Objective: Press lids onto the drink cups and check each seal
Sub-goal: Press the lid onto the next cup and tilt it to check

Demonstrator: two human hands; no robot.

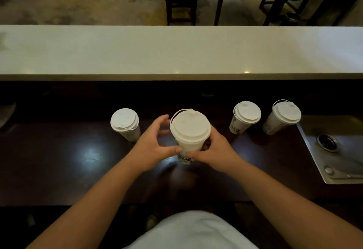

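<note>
White counter point(176, 52) runs full width along the far side; dark worktop point(59, 160) sits below it, nearer the person. Steel sink point(337, 150) is set into the worktop's right end.

Four paper cups stand in a row along the worktop's far edge, all with white lids on. Left cup point(125, 124) is just left of the hands. Two right cups point(245, 117) and point(282, 116) stand close together near the sink, apart from each other and untouched.

Middle cup point(189, 136) is between both hands, nearer the person than the row. Can't tell if it's lifted or resting on the worktop. Its lid point(190, 126) looks seated flat, rim even all round as far as I can see.

Right hand point(212, 148) is wrapped round the cup body, thumb on the near side. Left hand point(155, 140) has its thumb on the cup wall; fingers are spread and curved, not closed on it, looks half open.

Judgement: lidding looks done, 4 of 4 capped. This reads as the seal check on the middle cup. Can't tell from here which of the other three have been checked.
</note>
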